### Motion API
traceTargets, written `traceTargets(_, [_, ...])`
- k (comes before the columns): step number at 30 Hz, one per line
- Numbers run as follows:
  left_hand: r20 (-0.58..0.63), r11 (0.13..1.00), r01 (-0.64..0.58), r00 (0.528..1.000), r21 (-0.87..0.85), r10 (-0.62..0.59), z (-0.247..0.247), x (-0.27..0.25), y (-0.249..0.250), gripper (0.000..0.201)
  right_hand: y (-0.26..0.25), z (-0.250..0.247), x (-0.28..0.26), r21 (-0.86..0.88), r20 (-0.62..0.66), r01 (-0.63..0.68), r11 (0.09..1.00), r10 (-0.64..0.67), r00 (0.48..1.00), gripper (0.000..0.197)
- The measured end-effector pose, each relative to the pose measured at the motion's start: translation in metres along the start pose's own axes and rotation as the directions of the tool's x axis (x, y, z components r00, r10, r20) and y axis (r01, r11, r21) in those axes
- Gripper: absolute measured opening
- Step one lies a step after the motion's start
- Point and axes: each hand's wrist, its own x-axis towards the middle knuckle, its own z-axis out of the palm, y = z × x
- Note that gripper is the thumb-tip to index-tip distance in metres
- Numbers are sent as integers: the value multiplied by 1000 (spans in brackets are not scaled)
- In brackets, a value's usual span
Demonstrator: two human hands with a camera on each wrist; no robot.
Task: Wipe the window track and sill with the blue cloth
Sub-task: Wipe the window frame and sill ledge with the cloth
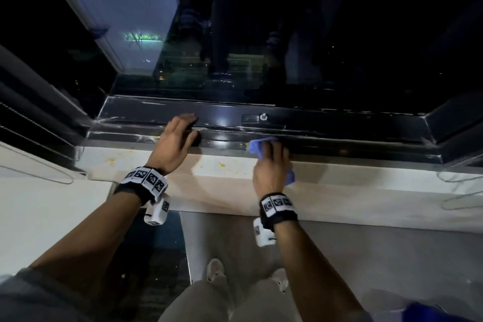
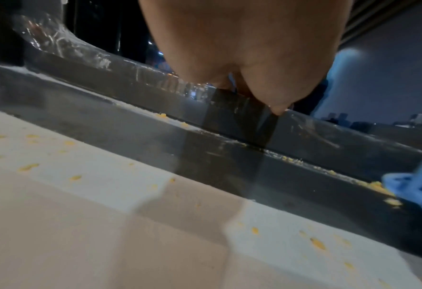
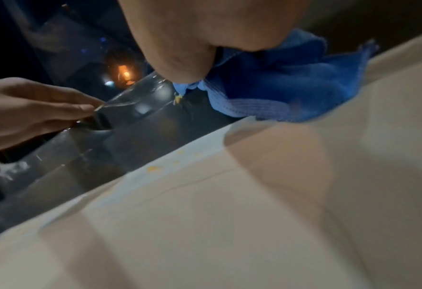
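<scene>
My right hand (image 1: 271, 165) holds the bunched blue cloth (image 1: 257, 148) and presses it into the dark window track (image 1: 339, 136) at the sill's far edge. The right wrist view shows the cloth (image 3: 279, 93) crumpled under my palm (image 3: 205, 29), spilling onto the pale sill (image 3: 254, 215). My left hand (image 1: 180, 136) rests to the left on the track rail with straight fingers and holds nothing; its fingertips (image 3: 86, 107) touch the rail's edge. Yellow crumbs (image 1: 222, 165) dot the sill (image 1: 222, 180) and line the track groove (image 2: 375, 184) beside the cloth (image 2: 418, 187).
Dark window glass (image 1: 261, 34) rises behind the track, with a metal bolt (image 1: 263, 116) on the frame. Wire hangers lie on the ledge at far left (image 1: 52, 178) and far right (image 1: 460, 201). My legs and shoes (image 1: 215, 269) are below the sill.
</scene>
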Motion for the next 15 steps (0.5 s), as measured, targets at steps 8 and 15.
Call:
traceTargets(8, [-64, 1000, 5, 998, -27, -7, 4, 3, -10, 37, 32, -21, 3, -32, -58, -1, 999, -1, 998, 53])
traceTargets(15, [-150, 999, 8, 989, -37, -13, 13, 2, -3, 33, 8, -4, 1, -76, -73, -90, 993, 85, 994, 43])
